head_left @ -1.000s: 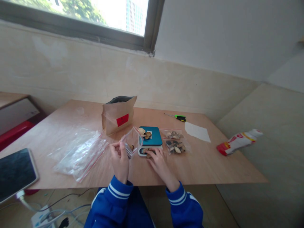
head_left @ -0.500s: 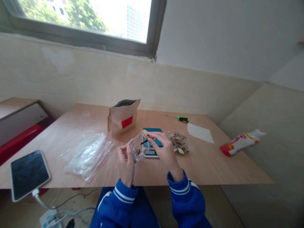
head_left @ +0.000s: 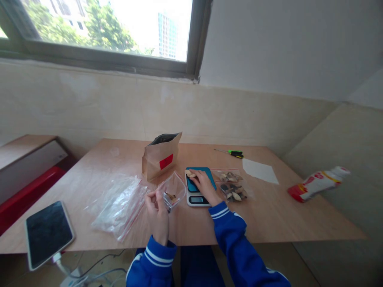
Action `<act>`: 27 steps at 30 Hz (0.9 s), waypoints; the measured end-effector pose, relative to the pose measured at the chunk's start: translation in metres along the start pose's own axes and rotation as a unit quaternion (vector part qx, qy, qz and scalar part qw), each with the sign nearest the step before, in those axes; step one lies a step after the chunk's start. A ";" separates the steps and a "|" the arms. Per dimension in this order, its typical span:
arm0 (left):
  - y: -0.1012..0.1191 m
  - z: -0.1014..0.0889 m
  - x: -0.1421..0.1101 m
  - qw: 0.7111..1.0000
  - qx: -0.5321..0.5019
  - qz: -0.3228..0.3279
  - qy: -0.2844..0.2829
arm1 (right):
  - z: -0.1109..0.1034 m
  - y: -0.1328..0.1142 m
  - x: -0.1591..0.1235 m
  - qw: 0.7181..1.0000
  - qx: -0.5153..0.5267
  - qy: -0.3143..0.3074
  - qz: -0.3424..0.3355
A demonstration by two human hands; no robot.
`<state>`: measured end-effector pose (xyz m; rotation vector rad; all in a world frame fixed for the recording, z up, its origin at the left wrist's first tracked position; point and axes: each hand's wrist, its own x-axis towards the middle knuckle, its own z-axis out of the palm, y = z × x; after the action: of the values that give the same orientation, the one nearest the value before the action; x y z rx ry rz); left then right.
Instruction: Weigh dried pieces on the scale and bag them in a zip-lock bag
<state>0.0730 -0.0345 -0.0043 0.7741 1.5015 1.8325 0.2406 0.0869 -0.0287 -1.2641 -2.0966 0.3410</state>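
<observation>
While the left hand (head_left: 158,211) pinches a clear bag (head_left: 176,185) toward the front edge of the desk (head_left: 254,219), the right hand (head_left: 205,186) partly hides a scale (head_left: 196,200); whether its fingers grip the pale slices (head_left: 188,173) cannot be determined.

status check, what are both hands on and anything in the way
Left hand pinching clear bag, brown pieces inside. Right hand at pale slices on scale, grip unclear. Right hand covering part of platform.

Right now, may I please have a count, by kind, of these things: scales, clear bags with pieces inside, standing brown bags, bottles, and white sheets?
Scale: 1
Clear bags with pieces inside: 3 (one in the left hand, apparently two beside the scale)
Brown bag: 1
Bottle: 1
White sheet: 1
Total: 7
</observation>
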 end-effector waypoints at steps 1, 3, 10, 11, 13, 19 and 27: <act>-0.001 -0.001 0.000 1.000 -0.001 -0.002 0.000 | -0.002 0.001 0.000 1.000 0.017 0.021 0.011; -0.001 -0.002 -0.002 1.000 0.002 -0.008 -0.003 | -0.004 0.005 -0.002 0.997 0.039 0.054 0.032; -0.001 0.001 -0.010 1.000 0.001 -0.003 -0.027 | -0.017 0.001 -0.005 0.990 0.062 0.111 0.059; -0.001 0.001 -0.010 1.000 -0.004 -0.003 -0.029 | -0.022 -0.006 -0.005 0.986 0.077 0.128 0.069; -0.003 0.000 -0.011 1.000 -0.005 0.000 -0.031 | -0.037 -0.026 -0.007 0.976 0.121 0.160 0.090; 0.001 -0.001 -0.009 1.000 0.008 0.003 -0.023 | -0.079 -0.089 -0.021 0.984 0.174 0.007 -0.024; -0.001 -0.003 -0.011 0.999 -0.045 -0.003 -0.016 | -0.031 -0.020 -0.022 0.999 -0.019 0.016 0.035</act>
<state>0.0774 -0.0449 -0.0060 0.7514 1.3904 1.8605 0.2538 0.0548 -0.0031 -1.3586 -2.0447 0.3109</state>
